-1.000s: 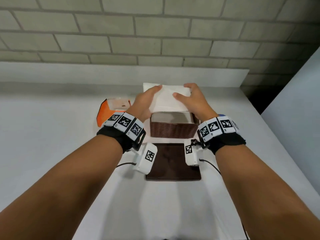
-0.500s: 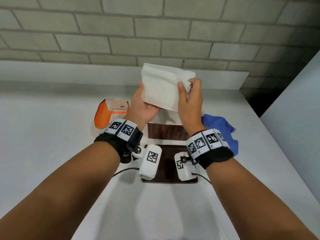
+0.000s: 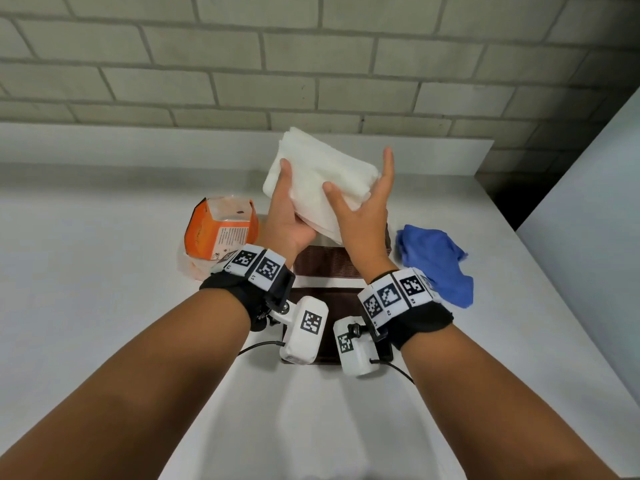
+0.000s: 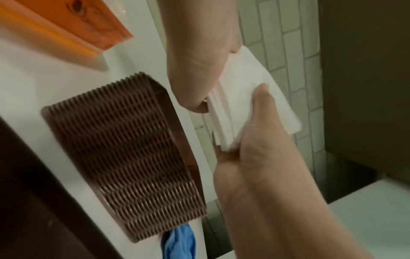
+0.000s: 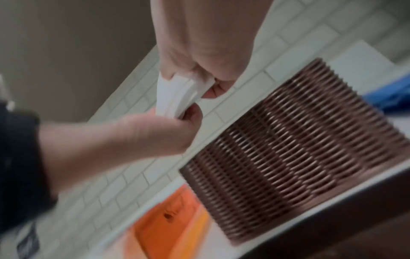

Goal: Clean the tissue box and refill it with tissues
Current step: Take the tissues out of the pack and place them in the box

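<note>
Both hands hold a white tissue stack (image 3: 325, 168) up in the air above the brown woven tissue box (image 3: 325, 263). My left hand (image 3: 289, 209) grips the stack's lower left corner, thumb on its near face. At the right edge my right hand (image 3: 363, 209) pinches it, thumb on the face and index finger pointing up. The left wrist view shows the stack (image 4: 244, 98) between the two hands, with the box (image 4: 124, 149) below. In the right wrist view the stack's edge (image 5: 173, 98) is clamped by both hands. The box's inside is hidden.
A dark brown flat lid (image 3: 343, 301) lies on the white counter just in front of the box. An opened orange tissue package (image 3: 221, 230) sits left of the box and a crumpled blue cloth (image 3: 436, 261) right of it. A brick wall stands behind, a white panel (image 3: 588, 237) at right.
The stack lay over the box under both hands a second ago. Both hands lifted it clear and turned it, and the right fingers have straightened upward.
</note>
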`<state>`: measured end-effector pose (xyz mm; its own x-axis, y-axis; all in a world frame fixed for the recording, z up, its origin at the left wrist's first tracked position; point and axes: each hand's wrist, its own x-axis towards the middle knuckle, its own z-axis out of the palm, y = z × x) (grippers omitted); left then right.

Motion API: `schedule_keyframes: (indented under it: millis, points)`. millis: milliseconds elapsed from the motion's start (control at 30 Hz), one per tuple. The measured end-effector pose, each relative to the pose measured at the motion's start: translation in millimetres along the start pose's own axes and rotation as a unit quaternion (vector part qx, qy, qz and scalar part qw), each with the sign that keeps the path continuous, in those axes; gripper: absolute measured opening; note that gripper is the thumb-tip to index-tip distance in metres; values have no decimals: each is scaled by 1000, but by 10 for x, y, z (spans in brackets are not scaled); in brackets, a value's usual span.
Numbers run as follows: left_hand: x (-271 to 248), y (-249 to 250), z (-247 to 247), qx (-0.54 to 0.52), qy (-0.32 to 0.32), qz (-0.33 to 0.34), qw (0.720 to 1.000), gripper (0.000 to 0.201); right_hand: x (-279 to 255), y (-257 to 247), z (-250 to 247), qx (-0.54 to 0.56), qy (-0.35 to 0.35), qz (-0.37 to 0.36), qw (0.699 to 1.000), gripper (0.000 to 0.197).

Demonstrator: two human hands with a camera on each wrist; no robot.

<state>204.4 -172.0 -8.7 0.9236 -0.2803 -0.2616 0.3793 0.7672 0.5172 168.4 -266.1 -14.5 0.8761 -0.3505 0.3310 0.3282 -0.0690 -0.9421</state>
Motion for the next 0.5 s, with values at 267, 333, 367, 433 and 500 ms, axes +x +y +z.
schedule_keyframes:
  millis: [267,333,367,433,500]
  points:
    - [75,138,-110,147,64,40,986,4,433,82,-310,11,-50,245,968,48]
    - [131,133,-121,253,88,46,962,23,504,84,-390,-45,-44,263,963,63]
    - [165,113,-119,305,106,56,945,36,523,65,-416,-80,-41,253,963,71]
    - [176,71,-81,432,141,92,886,48,536,41,-427,-164,-66,213,961,74]
    - [174,41,-33,579,145,117,794,48,520,13,-404,-278,-110,179,937,63]
